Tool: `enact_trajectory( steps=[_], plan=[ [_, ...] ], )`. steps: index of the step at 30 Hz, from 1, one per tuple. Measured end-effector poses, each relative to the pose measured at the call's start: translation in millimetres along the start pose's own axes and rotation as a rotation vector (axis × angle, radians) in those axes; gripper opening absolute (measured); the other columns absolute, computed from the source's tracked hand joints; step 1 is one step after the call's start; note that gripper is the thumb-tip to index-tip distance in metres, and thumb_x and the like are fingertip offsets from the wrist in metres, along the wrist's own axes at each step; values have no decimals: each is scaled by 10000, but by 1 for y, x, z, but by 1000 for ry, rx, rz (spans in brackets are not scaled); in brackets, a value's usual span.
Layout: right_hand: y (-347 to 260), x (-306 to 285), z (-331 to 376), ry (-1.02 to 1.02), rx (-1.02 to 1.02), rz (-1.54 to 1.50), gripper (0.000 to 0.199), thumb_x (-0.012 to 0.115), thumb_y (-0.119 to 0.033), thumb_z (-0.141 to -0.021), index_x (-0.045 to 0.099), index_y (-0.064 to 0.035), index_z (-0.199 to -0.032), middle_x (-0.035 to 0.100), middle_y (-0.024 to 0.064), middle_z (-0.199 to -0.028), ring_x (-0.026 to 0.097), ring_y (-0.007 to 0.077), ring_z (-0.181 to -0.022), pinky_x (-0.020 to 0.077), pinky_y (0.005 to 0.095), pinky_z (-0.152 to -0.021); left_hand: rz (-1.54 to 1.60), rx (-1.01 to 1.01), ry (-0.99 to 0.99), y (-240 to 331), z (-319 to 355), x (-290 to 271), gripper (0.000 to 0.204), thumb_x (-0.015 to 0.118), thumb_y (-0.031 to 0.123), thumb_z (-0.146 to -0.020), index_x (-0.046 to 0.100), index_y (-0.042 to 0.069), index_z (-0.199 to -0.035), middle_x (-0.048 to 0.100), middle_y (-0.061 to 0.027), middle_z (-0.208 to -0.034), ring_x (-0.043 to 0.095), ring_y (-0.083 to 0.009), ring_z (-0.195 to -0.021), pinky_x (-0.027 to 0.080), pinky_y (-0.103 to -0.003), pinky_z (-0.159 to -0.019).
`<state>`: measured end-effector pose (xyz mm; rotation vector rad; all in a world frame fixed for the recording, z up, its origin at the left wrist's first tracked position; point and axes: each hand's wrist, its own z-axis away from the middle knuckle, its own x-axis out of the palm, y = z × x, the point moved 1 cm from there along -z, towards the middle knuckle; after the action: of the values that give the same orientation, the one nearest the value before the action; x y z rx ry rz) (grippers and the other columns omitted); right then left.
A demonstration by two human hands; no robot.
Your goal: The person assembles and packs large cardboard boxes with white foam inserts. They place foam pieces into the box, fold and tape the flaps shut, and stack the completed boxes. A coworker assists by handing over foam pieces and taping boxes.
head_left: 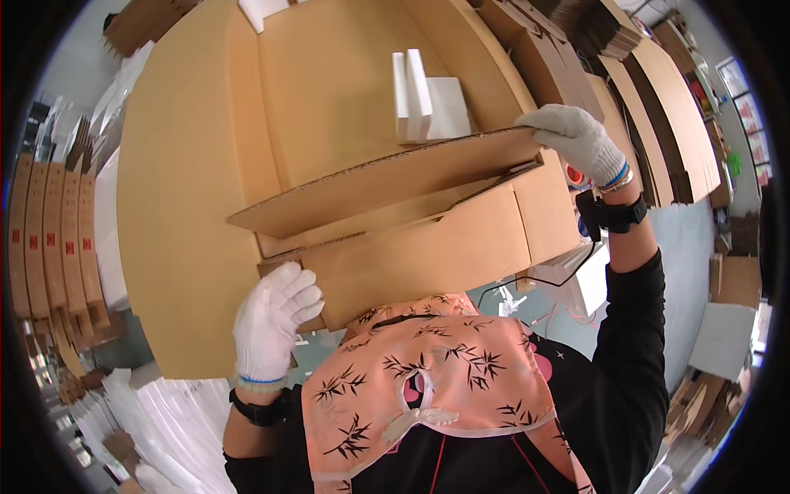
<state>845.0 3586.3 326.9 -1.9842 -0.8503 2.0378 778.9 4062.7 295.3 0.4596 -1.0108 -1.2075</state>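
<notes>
A large brown cardboard box [395, 259] lies open in front of me, its near wall folded up close to my body. At the upper right edge of a raised cardboard flap [387, 177], my right hand [568, 136], in a white knit glove, is closed with its fingers over the edge. My left hand [276, 317], gloved too, is curled against the near left corner of the box. White foam blocks [420, 99] sit inside, beyond the flap. A further white foam piece [263, 10] shows at the far end.
Flattened cardboard cartons [49, 239] stand in a row at the left. More brown cardboard [675, 123] is stacked at the right. White foam sheets [164, 416] lean at the lower left. A white block [580, 280] and a black cable [559, 284] are below my right wrist.
</notes>
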Motion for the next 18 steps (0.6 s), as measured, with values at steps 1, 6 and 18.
enact_trajectory(
  steps=[1, 6, 18],
  plan=[
    [1, 0, -4, -23, 22, -64, 255, 623, -95, -839, 686, -25, -1076, 684, 155, -956, 636, 312, -912, 505, 359, -838, -208, 129, 19, 13, 14, 2, 440, 553, 316, -963, 544, -22, -1244, 578, -176, -1296, 579, -310, -1151, 452, -436, -1008],
    [25, 20, -7, -298, 43, 392, 274, 621, -157, -817, 725, -146, -1071, 707, 109, -1000, 659, 304, -942, 525, 382, -853, -1637, 1076, -93, 70, -16, 12, 508, 621, 327, -876, 555, -20, -1241, 597, -205, -1246, 552, -387, -1174, 418, -458, -1052],
    [-76, 55, -174, -233, 403, 188, 726, 570, -588, -825, 501, -72, -1330, 666, 245, -1081, 656, 338, -1043, 509, 425, -889, -2196, 258, -322, 59, -89, 12, 573, 684, 453, -749, 594, 147, -1225, 699, -109, -870, 676, -298, -916, 557, -420, -745]
  ],
)
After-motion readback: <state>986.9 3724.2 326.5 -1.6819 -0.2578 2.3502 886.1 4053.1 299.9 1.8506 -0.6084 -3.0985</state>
